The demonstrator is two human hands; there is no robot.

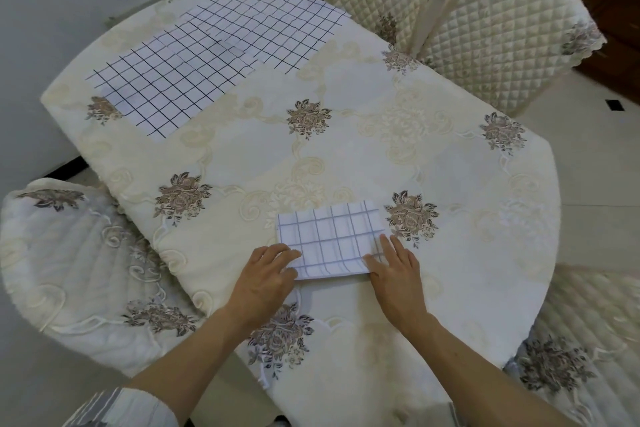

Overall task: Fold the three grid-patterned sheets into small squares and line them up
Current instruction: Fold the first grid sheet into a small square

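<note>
A grid-patterned sheet folded into a rectangle lies on the table near me. My left hand rests on its lower left corner with fingers fairly straight. My right hand presses flat on its lower right corner. Two more grid sheets lie unfolded and flat at the far side: one at the far left, one at the far middle, overlapping each other a little.
The table wears a cream cloth with flower embroidery. Quilted chairs stand at the far right, at the left and at the near right. A grey wall lies beyond the table's left edge.
</note>
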